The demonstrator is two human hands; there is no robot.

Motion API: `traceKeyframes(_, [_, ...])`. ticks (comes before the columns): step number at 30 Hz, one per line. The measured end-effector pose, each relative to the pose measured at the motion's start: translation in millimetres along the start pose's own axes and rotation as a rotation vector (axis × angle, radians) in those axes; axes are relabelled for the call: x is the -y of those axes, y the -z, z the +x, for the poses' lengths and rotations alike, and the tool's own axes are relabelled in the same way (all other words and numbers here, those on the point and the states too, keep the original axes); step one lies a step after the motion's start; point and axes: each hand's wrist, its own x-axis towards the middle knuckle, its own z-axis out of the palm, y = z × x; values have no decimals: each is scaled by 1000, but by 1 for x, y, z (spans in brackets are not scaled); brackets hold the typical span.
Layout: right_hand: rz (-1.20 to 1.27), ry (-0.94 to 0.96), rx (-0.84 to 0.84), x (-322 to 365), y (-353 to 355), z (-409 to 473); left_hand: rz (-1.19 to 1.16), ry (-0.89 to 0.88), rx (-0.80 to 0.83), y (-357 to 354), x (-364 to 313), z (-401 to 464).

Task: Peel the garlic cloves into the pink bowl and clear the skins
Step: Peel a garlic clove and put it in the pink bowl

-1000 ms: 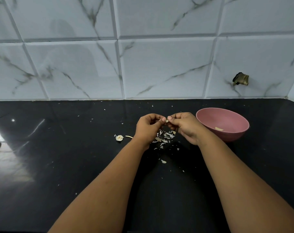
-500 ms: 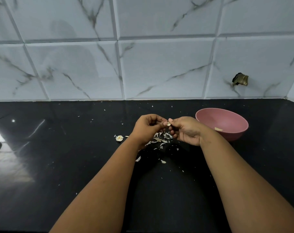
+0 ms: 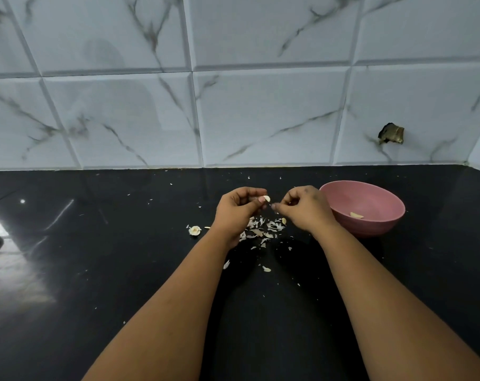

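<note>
Pink and matte, the pink bowl (image 3: pixel 370 215) sits on the glossy black tabletop (image 3: pixel 96 270) and serves as the anchor for everything else. Inside it, low against its near wall, lies one peeled clove (image 3: pixel 356 215). Just left of the bowl hangs the right hand (image 3: pixel 304 209), its back nearly touching the bowl's rim, fingers curled inward with thumb and forefinger drawn together in a tight grip (whether a shred of skin sits between them is too small to tell). Farther left of the bowl, a short gap away from the right hand, the left hand (image 3: pixel 239 207) is raised above the tabletop, its grip pinching a pale garlic clove (image 3: pixel 267 198) between thumb and fingertips, the clove poking out toward the bowl. Below the two hands, left of the bowl and nearer the person, a heap of papery skins (image 3: pixel 263 229) is scattered on the tabletop, with stray flakes trailing toward the person. Still farther left of the bowl, beyond the left wrist, lies a small garlic root end (image 3: pixel 195 230). Behind the bowl rises a wall of white marble-veined tiles (image 3: pixel 261 119), and a dark broken hole (image 3: pixel 392 134) shows in the tile above the bowl.
</note>
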Motion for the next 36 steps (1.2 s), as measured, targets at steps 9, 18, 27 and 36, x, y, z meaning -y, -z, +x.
traceKeyframes(9, [181,23,-45,2,2,-1,-44,-17,-94,-1,0,0])
traceKeyframes(18, [556,-28,-34,9,-3,-1,-88,-49,-126,-5,-2,-1])
traceKeyframes(27, [579,-32,99,9,-7,-2,-83,-54,-97,-4,-3,-1])
traceKeyframes(36, [43,168,14,12,-14,-3,-89,-38,-100,-5,-4,-1])
